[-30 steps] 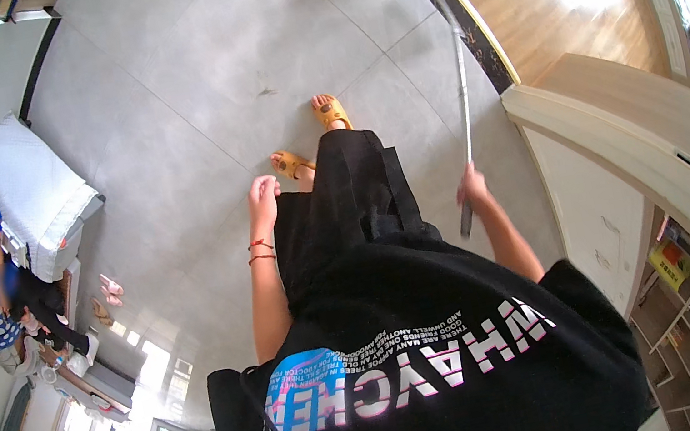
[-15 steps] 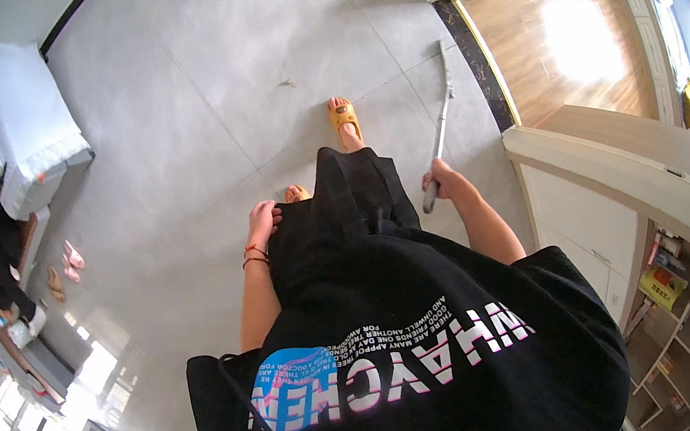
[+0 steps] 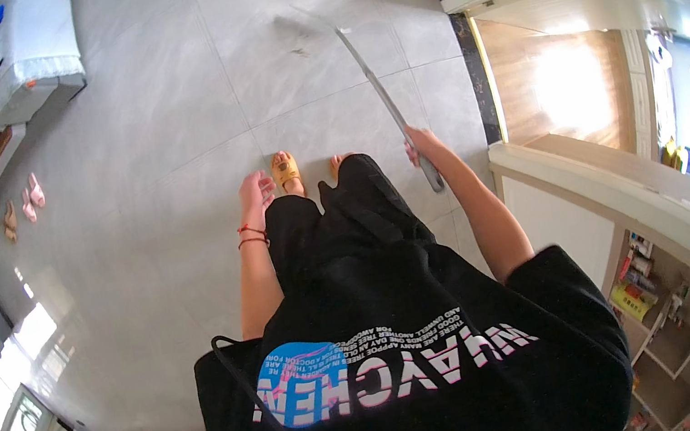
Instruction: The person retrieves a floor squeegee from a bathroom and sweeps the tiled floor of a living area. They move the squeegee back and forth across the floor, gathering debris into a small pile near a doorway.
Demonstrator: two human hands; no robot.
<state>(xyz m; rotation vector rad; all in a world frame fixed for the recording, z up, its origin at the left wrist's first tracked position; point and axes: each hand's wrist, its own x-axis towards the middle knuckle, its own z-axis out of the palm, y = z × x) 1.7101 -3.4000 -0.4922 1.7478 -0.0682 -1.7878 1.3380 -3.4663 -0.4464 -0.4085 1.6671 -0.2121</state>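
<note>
My right hand (image 3: 423, 144) is closed round the grip of a long, thin grey stick (image 3: 374, 81), off to the right of my legs. The stick slants away to the far left, and its butt sticks out below my fist. Its far end is blurred over the tiles, close to a small dark scrap (image 3: 299, 53) on the floor; I cannot tell whether it touches. Beside my left thigh my left hand (image 3: 256, 190) hangs empty, its fingers loosely bent and apart. Red bands circle that wrist.
Grey tiled floor (image 3: 151, 213) spreads ahead. At right a doorway with a dark stone sill (image 3: 476, 77) opens on wood flooring, and a white cabinet with shelves (image 3: 654, 290) stands nearer. People sit at far left by a white-covered piece of furniture (image 3: 48, 46); pink slippers (image 3: 32, 195) lie near them.
The stick has swung to the left, its far end now over the tiles ahead. My left hand has moved off my clothing and slightly farther ahead. My feet have changed places in a step.
</note>
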